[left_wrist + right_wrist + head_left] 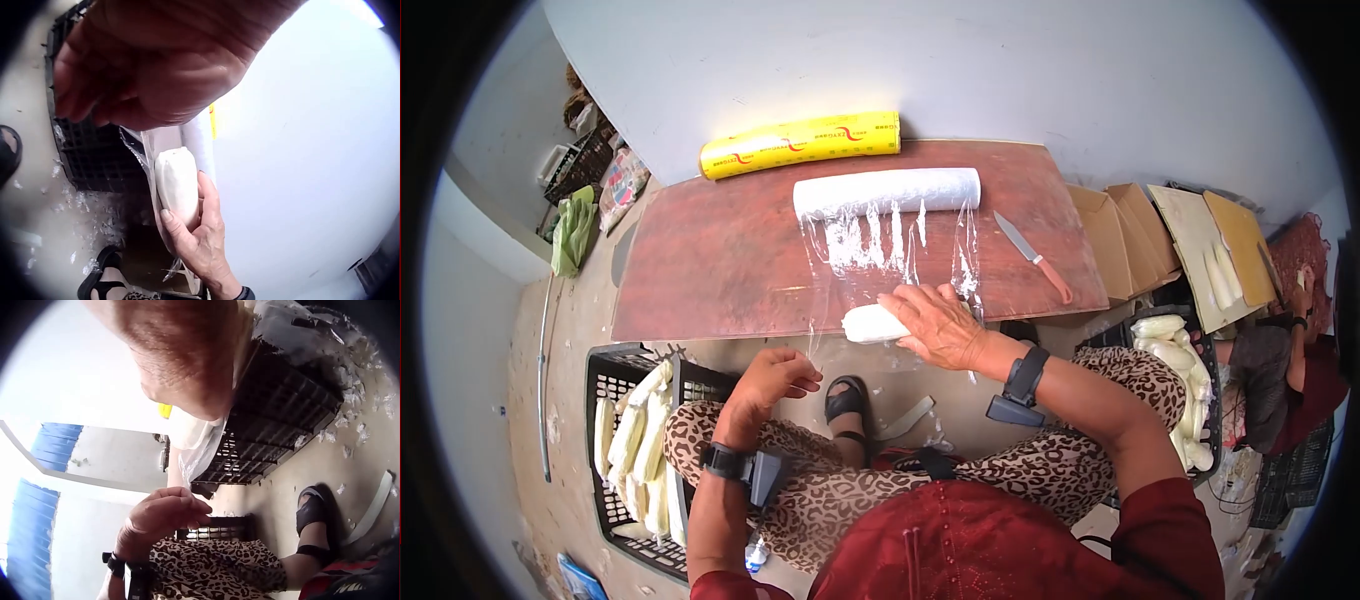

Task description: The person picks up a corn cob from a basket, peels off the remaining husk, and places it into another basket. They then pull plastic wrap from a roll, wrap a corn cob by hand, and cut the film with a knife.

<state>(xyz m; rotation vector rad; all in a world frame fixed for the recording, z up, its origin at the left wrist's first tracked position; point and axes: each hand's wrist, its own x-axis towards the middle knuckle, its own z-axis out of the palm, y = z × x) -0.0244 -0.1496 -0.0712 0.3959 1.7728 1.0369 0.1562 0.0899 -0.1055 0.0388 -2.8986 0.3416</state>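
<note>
Corn (872, 325) lies on clear film (870, 245) at near edge of desk (700, 260); right hand (945, 327) grips it from above, probably for steadiness. Left hand (770, 385) seems to pinch film corner with curled fingers, maybe for tension. Knife (1041, 263) lies aside, blade away from person.

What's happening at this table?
A seated person's right hand grips a pale, cob-like piece at the near edge of the table, over clear film drawn from a white roll. The left hand is beside the film, fingers bent; whether it pinches any is unclear. A knife lies right.
</note>
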